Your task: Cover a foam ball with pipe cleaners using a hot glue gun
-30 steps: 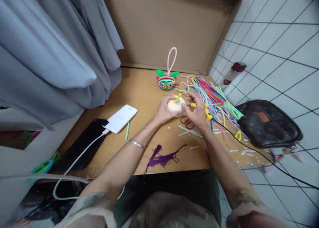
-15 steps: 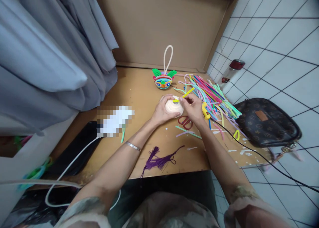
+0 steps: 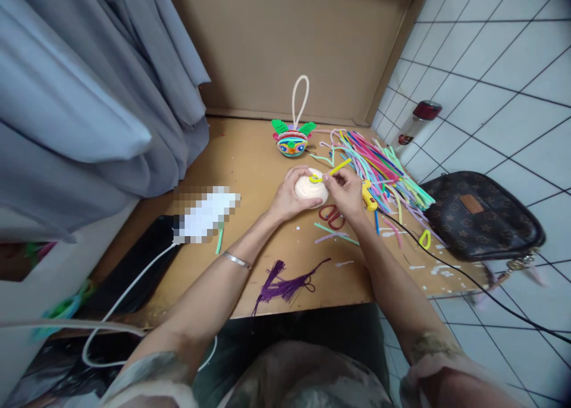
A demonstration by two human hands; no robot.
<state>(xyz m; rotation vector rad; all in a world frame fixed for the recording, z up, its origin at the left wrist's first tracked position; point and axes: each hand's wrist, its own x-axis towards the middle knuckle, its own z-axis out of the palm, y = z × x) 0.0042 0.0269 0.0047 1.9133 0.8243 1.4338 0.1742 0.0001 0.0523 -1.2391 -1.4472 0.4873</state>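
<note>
A round cream-coloured ball (image 3: 309, 189), which looks wound in rings, is held above the table by my left hand (image 3: 286, 195), fingers wrapped round its left side. My right hand (image 3: 347, 191) pinches a yellow pipe cleaner (image 3: 341, 167). One end of that pipe cleaner curls over the top of the ball; the other sticks up to the right past my fingers. Just right of my right hand lies a yellow glue gun (image 3: 369, 196) with a black cord. Red-handled scissors (image 3: 332, 216) rest below the ball, partly hidden.
Behind the ball stands a colourful lion-head ornament (image 3: 292, 142) with a white loop. A pile of pipe cleaners (image 3: 379, 161) spreads to the right, near a brown patterned bag (image 3: 482, 217) and a bottle (image 3: 417, 122). Purple tassels (image 3: 285, 289) lie at the front; a grey curtain (image 3: 102, 99) hangs left.
The yellow pipe cleaner's end now shows as a curved hook on the ball's top, where it looked straighter before. My right hand has shifted very slightly; the left keeps its grip.
</note>
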